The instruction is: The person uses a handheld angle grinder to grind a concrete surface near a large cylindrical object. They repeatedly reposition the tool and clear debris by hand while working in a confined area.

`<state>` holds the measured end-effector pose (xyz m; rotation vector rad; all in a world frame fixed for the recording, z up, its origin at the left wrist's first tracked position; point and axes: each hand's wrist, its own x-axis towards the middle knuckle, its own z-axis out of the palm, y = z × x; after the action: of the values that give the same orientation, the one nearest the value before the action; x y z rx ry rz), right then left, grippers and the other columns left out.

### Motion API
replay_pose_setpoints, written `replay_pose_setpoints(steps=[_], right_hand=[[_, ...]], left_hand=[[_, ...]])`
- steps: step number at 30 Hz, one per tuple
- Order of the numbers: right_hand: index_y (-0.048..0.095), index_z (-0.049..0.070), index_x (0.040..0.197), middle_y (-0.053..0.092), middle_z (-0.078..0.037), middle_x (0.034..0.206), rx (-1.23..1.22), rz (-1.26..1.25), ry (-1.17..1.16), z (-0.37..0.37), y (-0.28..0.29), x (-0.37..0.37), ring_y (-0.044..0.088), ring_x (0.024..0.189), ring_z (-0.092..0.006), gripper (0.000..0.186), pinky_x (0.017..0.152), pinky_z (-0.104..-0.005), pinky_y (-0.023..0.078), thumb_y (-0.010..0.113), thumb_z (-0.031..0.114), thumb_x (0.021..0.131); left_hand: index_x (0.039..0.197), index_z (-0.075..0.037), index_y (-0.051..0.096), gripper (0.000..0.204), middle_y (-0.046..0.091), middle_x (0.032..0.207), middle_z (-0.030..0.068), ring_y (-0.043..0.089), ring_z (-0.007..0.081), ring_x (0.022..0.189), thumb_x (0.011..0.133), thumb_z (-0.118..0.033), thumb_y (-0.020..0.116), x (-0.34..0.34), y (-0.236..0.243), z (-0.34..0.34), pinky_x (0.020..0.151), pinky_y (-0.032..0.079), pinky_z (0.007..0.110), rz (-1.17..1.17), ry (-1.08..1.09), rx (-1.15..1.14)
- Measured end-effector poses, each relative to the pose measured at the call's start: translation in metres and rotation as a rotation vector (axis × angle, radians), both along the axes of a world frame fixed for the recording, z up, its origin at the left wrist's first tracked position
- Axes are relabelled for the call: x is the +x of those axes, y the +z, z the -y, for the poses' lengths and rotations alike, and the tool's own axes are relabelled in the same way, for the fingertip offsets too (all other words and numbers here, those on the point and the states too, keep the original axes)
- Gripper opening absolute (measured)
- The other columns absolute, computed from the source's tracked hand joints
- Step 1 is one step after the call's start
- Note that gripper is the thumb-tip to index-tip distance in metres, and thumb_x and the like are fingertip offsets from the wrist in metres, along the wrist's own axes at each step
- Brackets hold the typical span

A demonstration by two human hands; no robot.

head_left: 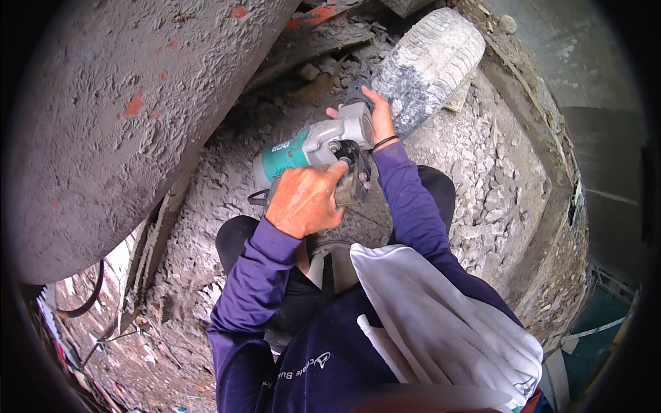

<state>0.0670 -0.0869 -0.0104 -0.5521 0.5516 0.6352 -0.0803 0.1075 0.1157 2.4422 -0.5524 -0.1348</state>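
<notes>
A grey and teal demolition hammer (313, 144) lies across the space between my hands, above the rubble. My left hand (306, 196) is closed around its near end, by a black bracket and handle, with the thumb on top. My right hand (381, 122) grips the tool's front part, its thumb along the side of the dark chuck (358, 91). Some of the right hand's fingers are hidden behind the housing. The chuck end is close to a mud-covered tyre (430, 65), and I cannot see whether a bit is fitted.
A large mud-caked drum-like surface (131, 131) with red patches fills the upper left. Broken grey rubble (492, 182) lies under and around my knees, and a concrete ledge (533, 234) edges it at right. A white cloth (441, 316) hangs over my chest.
</notes>
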Motion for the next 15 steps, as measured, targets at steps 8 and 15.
replay_pose_setpoints(steps=[8,15], right_hand=[[0.063,-0.008,0.106,0.067,-0.026,0.100,-0.082,0.009,0.015,-0.001,-0.004,0.004,0.071,0.108,-0.0496,0.057,0.089,-0.0631,0.061,0.068,0.048,0.095],[0.065,-0.007,0.103,0.068,-0.025,0.099,-0.077,-0.046,0.062,0.003,-0.007,0.003,0.072,0.106,-0.0483,0.055,0.088,-0.0626,0.061,0.067,0.048,0.095]], left_hand=[[0.120,-0.004,0.067,0.060,0.073,0.084,0.0200,0.073,0.0409,0.080,0.065,-0.020,0.085,-0.002,-0.017,-0.001,0.071,0.057,0.049,-0.024,0.025,-0.039],[0.110,-0.002,0.065,0.050,0.072,0.089,0.0218,0.070,0.0455,0.083,0.065,-0.016,0.081,-0.010,-0.023,0.000,0.072,0.056,0.050,-0.077,0.042,-0.120]])
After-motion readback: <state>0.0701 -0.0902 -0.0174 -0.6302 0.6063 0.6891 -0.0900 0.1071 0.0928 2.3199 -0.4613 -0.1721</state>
